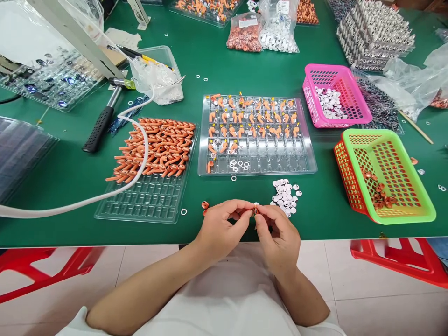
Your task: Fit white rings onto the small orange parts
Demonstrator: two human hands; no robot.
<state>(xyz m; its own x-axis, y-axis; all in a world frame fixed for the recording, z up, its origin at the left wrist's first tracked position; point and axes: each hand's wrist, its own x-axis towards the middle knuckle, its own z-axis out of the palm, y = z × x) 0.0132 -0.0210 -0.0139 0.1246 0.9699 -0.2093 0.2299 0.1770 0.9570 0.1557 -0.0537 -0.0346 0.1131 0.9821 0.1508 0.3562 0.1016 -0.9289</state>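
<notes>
My left hand (222, 226) and my right hand (278, 238) meet at the table's near edge, fingertips pinched together on a small orange part (255, 211). Just beyond the right hand lies a heap of small white discs (285, 195). One loose orange piece (205, 205) sits left of my left hand. Ahead lies a clear compartment tray (301, 163) with orange hook-shaped parts and white rings in its upper rows. To the left, another clear tray (147, 203) carries a pile of orange parts (157, 147).
A green and orange basket (413, 205) with some copper-coloured parts stands at the right, a pink basket (360, 114) of white discs behind it. A white hose (70, 203) crosses the left tray. A hammer (101, 123), bags of parts and stacked trays sit farther back.
</notes>
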